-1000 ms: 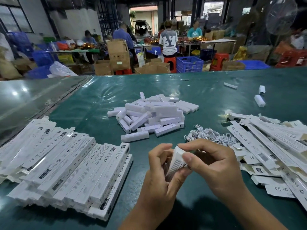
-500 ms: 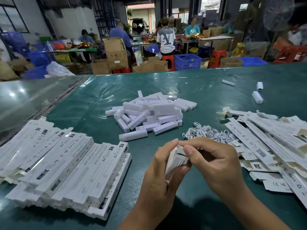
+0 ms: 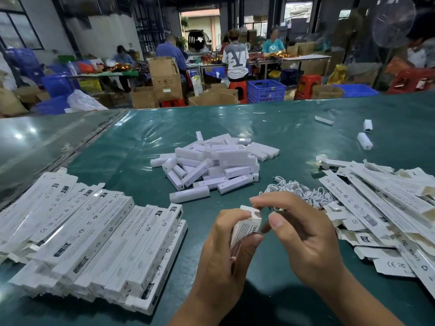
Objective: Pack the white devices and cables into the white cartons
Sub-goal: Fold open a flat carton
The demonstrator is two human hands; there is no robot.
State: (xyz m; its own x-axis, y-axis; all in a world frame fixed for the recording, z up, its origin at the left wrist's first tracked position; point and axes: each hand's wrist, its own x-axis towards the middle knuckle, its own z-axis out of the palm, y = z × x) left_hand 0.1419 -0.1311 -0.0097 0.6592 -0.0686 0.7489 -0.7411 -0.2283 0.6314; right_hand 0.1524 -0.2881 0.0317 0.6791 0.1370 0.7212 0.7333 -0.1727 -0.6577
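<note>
My left hand (image 3: 226,250) grips a white carton (image 3: 247,228) end-on, low in the middle of the view. My right hand (image 3: 299,229) curls over the carton's top end, forefinger and thumb at its small end flap. A pile of white devices (image 3: 216,161) lies on the green table beyond my hands. Coiled white cables (image 3: 299,191) lie in a heap just behind my right hand. Closed cartons (image 3: 94,243) are stacked in rows at the left. Flat, unfolded cartons (image 3: 381,208) are spread at the right.
The green table (image 3: 294,128) carries a few stray white devices (image 3: 364,141) at the far right. A grey table (image 3: 35,147) adjoins on the left. Beyond the far edge are people at benches, cardboard boxes, blue crates and red stools.
My right hand has lifted slightly off the carton's end, so the end flap now shows between forefinger and thumb. The left hand keeps its grip.
</note>
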